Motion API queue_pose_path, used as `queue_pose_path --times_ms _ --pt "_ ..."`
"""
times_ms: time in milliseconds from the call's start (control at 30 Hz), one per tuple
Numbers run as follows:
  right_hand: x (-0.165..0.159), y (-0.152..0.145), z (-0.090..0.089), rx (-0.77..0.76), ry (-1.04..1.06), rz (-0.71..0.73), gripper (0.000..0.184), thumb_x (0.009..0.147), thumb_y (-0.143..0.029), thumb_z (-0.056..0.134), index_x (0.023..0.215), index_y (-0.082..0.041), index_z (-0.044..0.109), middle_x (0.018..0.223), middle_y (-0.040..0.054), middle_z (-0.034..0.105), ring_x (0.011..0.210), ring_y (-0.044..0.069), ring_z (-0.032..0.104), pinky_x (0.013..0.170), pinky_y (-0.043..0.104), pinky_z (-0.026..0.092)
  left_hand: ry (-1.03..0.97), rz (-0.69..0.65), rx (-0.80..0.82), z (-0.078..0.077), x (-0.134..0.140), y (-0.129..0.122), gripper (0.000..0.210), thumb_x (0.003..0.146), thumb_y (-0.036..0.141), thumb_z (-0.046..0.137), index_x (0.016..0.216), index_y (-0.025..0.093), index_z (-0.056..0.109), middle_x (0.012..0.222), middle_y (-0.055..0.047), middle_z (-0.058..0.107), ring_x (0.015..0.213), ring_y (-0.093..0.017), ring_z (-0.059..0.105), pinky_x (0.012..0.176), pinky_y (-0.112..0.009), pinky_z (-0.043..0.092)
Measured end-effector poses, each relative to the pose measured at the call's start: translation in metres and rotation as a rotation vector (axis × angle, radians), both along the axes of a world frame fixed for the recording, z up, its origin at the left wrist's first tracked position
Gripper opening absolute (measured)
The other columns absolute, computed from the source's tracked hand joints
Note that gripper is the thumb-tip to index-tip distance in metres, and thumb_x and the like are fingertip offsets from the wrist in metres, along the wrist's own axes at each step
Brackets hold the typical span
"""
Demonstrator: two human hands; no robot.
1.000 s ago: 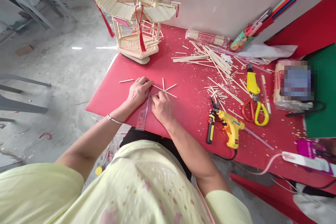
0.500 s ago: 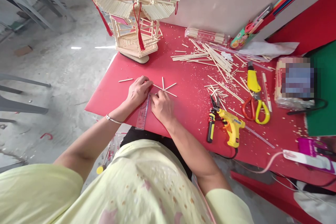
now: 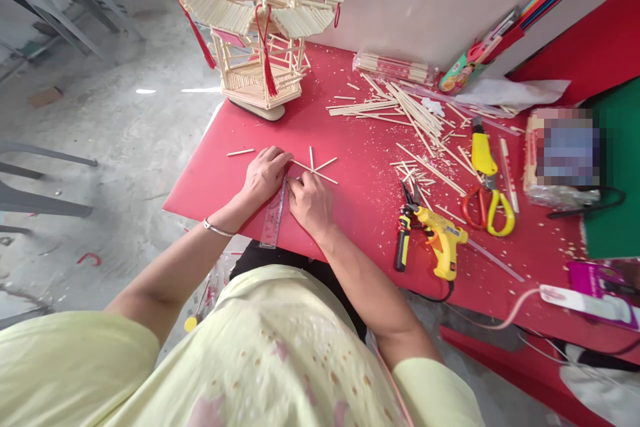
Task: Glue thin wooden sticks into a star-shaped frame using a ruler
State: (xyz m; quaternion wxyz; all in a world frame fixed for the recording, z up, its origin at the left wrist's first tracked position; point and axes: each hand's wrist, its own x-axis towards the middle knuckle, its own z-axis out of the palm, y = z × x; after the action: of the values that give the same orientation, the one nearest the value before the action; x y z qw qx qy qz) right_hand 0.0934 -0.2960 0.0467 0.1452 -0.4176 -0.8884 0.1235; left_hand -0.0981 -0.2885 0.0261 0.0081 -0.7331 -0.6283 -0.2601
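Observation:
My left hand (image 3: 267, 177) is on the red table, fingers bent and closed over the far part of a clear plastic ruler (image 3: 271, 223). The ruler's near end reaches the table edge. Just right of it, my right hand (image 3: 311, 205) is closed, its thumb and fingertips pinched by the ruler's edge; what they hold is too small to make out. Thin wooden sticks (image 3: 312, 159) lie in a star shape beyond my fingertips, partly covered by my hands. One more short stick (image 3: 241, 152) lies alone to the left of my left hand.
A wooden stick pagoda (image 3: 263, 73) with red tassels stands at the back left. To the right lie loose sticks (image 3: 415, 110), pliers (image 3: 403, 233), a yellow glue gun (image 3: 443, 240), red-and-yellow-handled cutters (image 3: 487, 203) and a yellow utility knife (image 3: 483, 150). A white power strip (image 3: 585, 303) is at far right.
Almost nothing differs. The whole view has shifted very slightly, and both hands keep their places at the ruler and the star of sticks.

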Motion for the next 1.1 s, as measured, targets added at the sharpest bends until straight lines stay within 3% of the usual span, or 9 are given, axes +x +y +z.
queue_pose_path --times_ms 767,1100 --pt "-0.0009 -0.0002 0.0014 0.013 -0.005 -0.015 0.041 0.116 -0.033 0.038 0.13 -0.026 0.076 0.113 0.0118 0.066 0.116 0.027 0.059 0.072 0.033 0.044 0.032 0.001 0.051 -0.0017 -0.001 0.0052 0.038 0.101 0.013 0.045 0.121 0.022 0.076 0.108 -0.011 0.07 0.098 -0.024 0.063 0.09 -0.037 0.053" --pt "-0.001 0.0008 -0.0018 0.007 0.02 -0.012 0.038 0.115 -0.031 0.043 0.135 -0.025 0.075 0.115 0.0129 0.066 0.115 0.027 0.059 0.076 0.033 0.047 0.032 -0.007 0.085 -0.0051 -0.0013 0.0039 0.037 0.099 0.012 0.044 0.114 0.022 0.076 0.111 -0.008 0.07 0.1 -0.022 0.063 0.085 -0.034 0.051"
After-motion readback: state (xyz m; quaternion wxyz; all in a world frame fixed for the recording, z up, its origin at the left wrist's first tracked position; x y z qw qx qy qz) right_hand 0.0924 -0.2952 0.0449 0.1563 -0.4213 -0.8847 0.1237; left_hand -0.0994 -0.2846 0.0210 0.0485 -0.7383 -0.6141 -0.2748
